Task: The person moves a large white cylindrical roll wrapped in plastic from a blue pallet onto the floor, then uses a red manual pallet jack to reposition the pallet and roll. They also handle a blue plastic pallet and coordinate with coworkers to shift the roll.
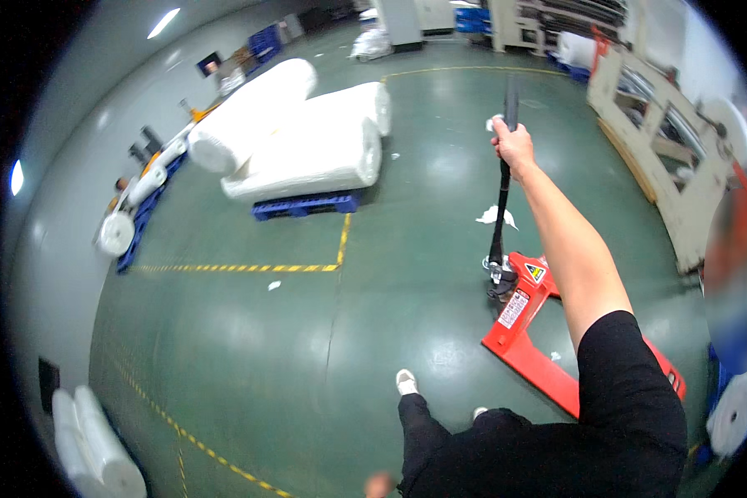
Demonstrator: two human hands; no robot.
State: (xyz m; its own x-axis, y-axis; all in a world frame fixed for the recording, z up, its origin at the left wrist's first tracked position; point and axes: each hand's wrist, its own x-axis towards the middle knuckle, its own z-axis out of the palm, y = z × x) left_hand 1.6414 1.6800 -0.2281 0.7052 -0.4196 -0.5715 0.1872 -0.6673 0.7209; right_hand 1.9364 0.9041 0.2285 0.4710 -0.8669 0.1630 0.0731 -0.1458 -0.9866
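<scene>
My right hand (515,147) is closed around the black handle (500,217) of a red pallet jack, its arm stretched forward. The handle stands up from the wheel base, and the jack's red forks (533,363) lie low over the floor to my right, partly hidden behind my arm and black sleeve. At the lower edge, beside my dark trousers, a blurred bit of my left hand (379,485) shows; its fingers cannot be made out.
Large white wrapped rolls (311,149) lie on a blue pallet (305,205) ahead to the left. Yellow-black tape (249,268) marks the green floor. A cream machine frame (657,153) stands at right. More white rolls (100,448) lean at lower left. Scraps (496,217) dot the floor.
</scene>
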